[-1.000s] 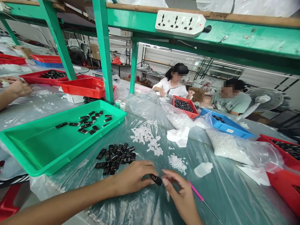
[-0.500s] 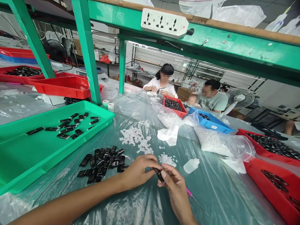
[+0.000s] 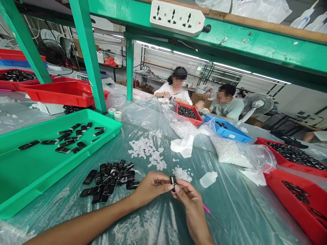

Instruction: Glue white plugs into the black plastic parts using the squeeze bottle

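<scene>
The left hand [image 3: 150,187] and right hand [image 3: 190,197] seemingly both pinch one glossy black oblong piece [image 3: 173,179] toward the near edge of the film-covered green tabletop [image 3: 242,207], work likely midway, loose black pieces [image 3: 109,181] lying piled beside a green plastic tray [image 3: 25,166] holding others.

The green table [image 3: 237,200] is covered by a clear plastic sheet [image 3: 143,223]. On this sheet there lie a green tray [image 3: 55,181], a heap of black pieces [image 3: 111,180], small white pieces [image 3: 144,148], a whitish bottle [image 3: 207,179] and a pink-handled tool [image 3: 205,208].
</scene>
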A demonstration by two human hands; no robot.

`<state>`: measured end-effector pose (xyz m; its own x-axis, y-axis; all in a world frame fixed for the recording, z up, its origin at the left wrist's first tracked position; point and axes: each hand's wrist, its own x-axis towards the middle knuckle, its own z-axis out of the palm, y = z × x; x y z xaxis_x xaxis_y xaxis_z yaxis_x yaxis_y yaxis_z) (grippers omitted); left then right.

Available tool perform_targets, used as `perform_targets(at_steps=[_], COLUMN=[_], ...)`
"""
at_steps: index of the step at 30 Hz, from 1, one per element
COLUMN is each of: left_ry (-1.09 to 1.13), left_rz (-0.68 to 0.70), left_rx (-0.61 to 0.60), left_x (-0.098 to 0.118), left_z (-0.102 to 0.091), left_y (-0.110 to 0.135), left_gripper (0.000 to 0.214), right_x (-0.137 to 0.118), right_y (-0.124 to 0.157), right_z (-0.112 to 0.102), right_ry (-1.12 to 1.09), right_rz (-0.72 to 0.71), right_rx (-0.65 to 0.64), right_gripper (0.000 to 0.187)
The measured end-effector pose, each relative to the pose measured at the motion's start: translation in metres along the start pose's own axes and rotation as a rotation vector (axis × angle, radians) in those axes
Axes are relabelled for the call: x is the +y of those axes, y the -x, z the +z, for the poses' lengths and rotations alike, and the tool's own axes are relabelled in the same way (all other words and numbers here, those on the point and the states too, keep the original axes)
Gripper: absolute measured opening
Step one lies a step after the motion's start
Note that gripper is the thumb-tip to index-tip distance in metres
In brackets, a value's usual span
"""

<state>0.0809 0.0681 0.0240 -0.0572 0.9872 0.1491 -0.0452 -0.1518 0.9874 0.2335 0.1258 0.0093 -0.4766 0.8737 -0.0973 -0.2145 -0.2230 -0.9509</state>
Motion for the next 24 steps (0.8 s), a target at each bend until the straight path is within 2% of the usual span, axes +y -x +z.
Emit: perform_targets(at_steps=[5,10,17,20,24], left_ry=[0.220,0.320,0.302,0.241,0.213], left_rz=[-0.172,-0.243,-0.252,-0.188,-0.112], left_rx=[0.018,-0.004,0.006,0.032,0.005], left_x=[-0.003,-0.002,-0.003,-0.005,-0.011], left_z=[-0.003,-0.007,-0.007,-0.005,-0.003], left_y=[0.001,0.002,0.002,0.002,0.004], left_gripper=[0.033,0.031,0.031,0.031,0.026], right_x=[0.000,0.002,0.004,0.004,0.003], right_y=[0.002,0.002,0.000,-0.003,-0.004], right_z=[0.002,0.002,0.003,0.000,-0.006], right_ry=[0.068,0.085,0.107,0.184,0.332], right_rz=[0.017,-0.001,-0.064,-0.088,-0.174], right_rx=[-0.039,-0.035,0.005,-0.010,-0.035], right_gripper=[0.027,0.026,0.020,0.017,0.012])
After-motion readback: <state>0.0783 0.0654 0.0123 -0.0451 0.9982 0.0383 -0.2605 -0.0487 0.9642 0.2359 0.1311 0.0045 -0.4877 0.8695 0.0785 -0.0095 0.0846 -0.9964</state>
